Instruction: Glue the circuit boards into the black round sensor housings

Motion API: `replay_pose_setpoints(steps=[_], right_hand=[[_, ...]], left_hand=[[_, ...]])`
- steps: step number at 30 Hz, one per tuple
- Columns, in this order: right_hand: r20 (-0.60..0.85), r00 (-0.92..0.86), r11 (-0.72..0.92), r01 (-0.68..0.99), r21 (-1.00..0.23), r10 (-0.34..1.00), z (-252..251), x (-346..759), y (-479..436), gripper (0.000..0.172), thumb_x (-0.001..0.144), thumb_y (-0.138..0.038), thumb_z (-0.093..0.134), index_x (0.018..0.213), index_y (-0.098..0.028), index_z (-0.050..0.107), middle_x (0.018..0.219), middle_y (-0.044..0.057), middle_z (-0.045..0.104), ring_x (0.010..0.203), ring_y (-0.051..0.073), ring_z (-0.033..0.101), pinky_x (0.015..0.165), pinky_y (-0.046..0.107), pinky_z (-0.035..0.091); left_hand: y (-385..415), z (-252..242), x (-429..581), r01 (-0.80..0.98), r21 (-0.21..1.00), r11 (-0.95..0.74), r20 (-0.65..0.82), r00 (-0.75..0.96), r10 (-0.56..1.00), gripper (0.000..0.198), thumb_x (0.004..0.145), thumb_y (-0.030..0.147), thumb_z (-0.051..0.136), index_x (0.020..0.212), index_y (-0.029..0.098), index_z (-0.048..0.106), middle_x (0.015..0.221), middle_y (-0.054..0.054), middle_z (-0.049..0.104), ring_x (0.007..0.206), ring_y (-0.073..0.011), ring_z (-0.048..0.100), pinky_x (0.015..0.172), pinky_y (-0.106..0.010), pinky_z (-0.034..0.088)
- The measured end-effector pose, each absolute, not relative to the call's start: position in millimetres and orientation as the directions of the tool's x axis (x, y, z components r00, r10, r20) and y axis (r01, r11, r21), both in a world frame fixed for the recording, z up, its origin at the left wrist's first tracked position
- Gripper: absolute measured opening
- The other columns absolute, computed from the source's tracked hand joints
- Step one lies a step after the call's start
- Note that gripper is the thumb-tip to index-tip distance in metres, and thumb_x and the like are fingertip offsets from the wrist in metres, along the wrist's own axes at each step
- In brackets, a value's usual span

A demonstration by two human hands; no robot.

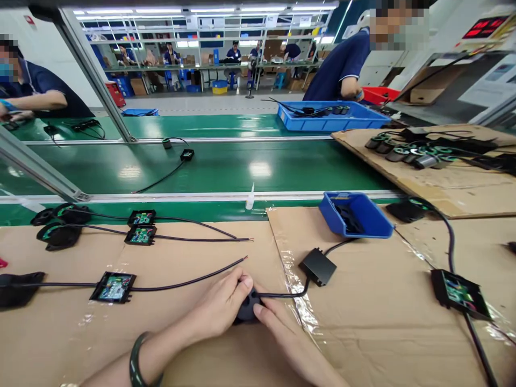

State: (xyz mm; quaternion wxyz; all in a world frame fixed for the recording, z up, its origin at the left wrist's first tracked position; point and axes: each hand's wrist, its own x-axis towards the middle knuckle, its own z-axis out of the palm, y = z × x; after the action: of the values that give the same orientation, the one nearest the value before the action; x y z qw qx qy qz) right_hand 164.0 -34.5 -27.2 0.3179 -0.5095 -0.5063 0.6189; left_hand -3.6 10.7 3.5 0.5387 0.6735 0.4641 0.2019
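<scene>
Head view: blue bin (368, 215) right of hands (223, 303), open circuit box (113, 287) left.

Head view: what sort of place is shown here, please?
Most likely an electronics assembly workshop: there is an exposed circuit board, a blue parts bin and a long green work surface.

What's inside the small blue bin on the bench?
Dark parts lie heaped inside the blue bin. Whatever is beneath the top ones is covered and can't be seen.

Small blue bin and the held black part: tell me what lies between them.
A black box on cardboard, plus its cable, as the head view shows.
</scene>
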Motion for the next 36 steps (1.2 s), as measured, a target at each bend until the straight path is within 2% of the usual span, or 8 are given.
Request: replay_pose_setpoints(steps=[7,15,21,24,26,29,31,36], right_hand=[[-0.158,-0.263,-0.143,0.073,-0.987,0.952,-24,149,-28,0.052,0.094,-0.056,0.044,0.132,-0.024,0.058,0.135,0.007,0.060,0.142,0.025,0.033,0.120,0.049,0.018],[-0.205,-0.249,-0.195,0.066,-0.979,0.947,-30,154,-38,0.059,0.091,-0.060,0.046,0.137,-0.025,0.053,0.141,0.008,0.055,0.140,0.025,0.038,0.120,0.049,0.020],[-0.184,-0.241,-0.179,0.043,-0.983,0.953,-25,152,-36,0.056,0.093,-0.056,0.046,0.139,-0.025,0.051,0.142,0.007,0.054,0.140,0.024,0.038,0.119,0.046,0.023],[-0.197,-0.262,-0.198,0.024,-0.980,0.945,-26,153,-35,0.052,0.094,-0.053,0.046,0.138,-0.025,0.052,0.142,0.006,0.054,0.139,0.025,0.040,0.118,0.046,0.025],[-0.218,-0.259,-0.222,0.016,-0.975,0.941,-28,155,-35,0.053,0.092,-0.054,0.048,0.137,-0.025,0.054,0.143,0.006,0.053,0.138,0.026,0.040,0.118,0.047,0.025],[-0.261,-0.220,-0.264,0.014,-0.964,0.940,-32,158,-38,0.055,0.090,-0.057,0.051,0.134,-0.026,0.056,0.143,0.007,0.053,0.138,0.027,0.040,0.119,0.050,0.021],[-0.283,-0.196,-0.283,0.027,-0.959,0.939,-31,159,-40,0.054,0.089,-0.057,0.052,0.133,-0.026,0.057,0.140,0.007,0.056,0.138,0.028,0.041,0.119,0.052,0.019],[-0.223,-0.214,-0.226,0.008,-0.974,0.951,-24,155,-39,0.048,0.093,-0.052,0.050,0.134,-0.028,0.057,0.137,0.005,0.059,0.137,0.026,0.043,0.118,0.048,0.025]], left_hand=[[15,8,-1,0.514,0.857,-0.045,-0.239,0.472,0.849,0.027,0.100,0.039,0.035,0.089,0.021,0.052,0.091,0.001,0.064,0.085,-0.0159,0.058,0.078,-0.026,0.041],[12,3,-2,0.454,0.889,-0.051,-0.185,0.459,0.869,0.043,0.102,0.043,0.024,0.090,0.019,0.057,0.092,-0.002,0.063,0.089,-0.0163,0.057,0.088,-0.028,0.043],[21,1,-11,0.288,0.953,0.091,-0.243,0.553,0.797,0.054,0.101,0.046,0.022,0.103,0.017,0.067,0.108,-0.006,0.068,0.102,-0.0190,0.060,0.097,-0.033,0.044],[25,0,-21,0.221,0.928,0.301,-0.373,0.583,0.722,0.053,0.100,0.048,0.024,0.123,0.018,0.062,0.127,-0.007,0.063,0.114,-0.0234,0.058,0.089,-0.036,0.051],[25,-1,-26,0.216,0.914,0.345,-0.403,0.589,0.701,0.052,0.099,0.049,0.027,0.133,0.021,0.055,0.141,-0.007,0.054,0.125,-0.0263,0.052,0.092,-0.040,0.051],[20,0,-28,0.217,0.954,0.208,-0.299,0.614,0.731,0.048,0.098,0.045,0.039,0.138,0.023,0.050,0.148,-0.004,0.047,0.137,-0.0247,0.041,0.113,-0.045,0.033],[16,1,-25,0.223,0.968,0.115,-0.230,0.610,0.758,0.043,0.098,0.041,0.041,0.137,0.024,0.052,0.144,-0.003,0.051,0.135,-0.0222,0.043,0.117,-0.043,0.026],[10,-3,-14,0.202,0.977,0.073,-0.174,0.540,0.823,0.035,0.098,0.034,0.044,0.124,0.022,0.064,0.127,-0.005,0.065,0.119,-0.0216,0.055,0.108,-0.038,0.038]])
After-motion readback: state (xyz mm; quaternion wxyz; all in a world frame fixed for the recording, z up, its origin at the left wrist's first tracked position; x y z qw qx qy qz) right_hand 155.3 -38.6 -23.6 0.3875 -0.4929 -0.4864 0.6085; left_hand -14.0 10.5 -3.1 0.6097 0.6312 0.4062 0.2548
